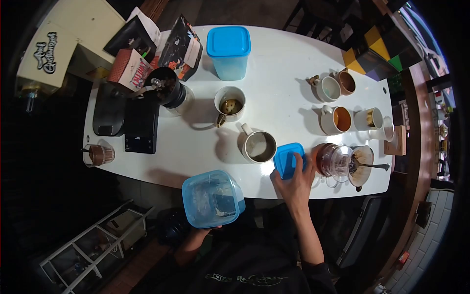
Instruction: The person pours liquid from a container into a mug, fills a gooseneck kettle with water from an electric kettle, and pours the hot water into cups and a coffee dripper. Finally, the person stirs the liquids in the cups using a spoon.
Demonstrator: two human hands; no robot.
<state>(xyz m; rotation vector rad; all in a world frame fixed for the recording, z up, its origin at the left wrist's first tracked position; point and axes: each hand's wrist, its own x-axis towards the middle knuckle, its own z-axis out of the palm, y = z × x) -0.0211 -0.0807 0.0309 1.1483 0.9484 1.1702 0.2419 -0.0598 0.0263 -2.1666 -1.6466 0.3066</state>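
My left hand holds an uncovered, see-through blue plastic container from beneath, in front of the table's near edge. It is tilted so its inside faces me, with some whitish residue at the bottom; most of that hand is hidden under it. At the near edge of the table, my right hand grips a blue square lid, thumb on the left side and fingers over the right. Just left of the lid stands a white mug with cloudy liquid. To its right is a glass coffee server.
Beside the server, a dripper holds a used filter and spoon. Several cups stand at the right. A lidded blue container, another mug, a coffee grinder, a black scale and a small glass occupy the white table.
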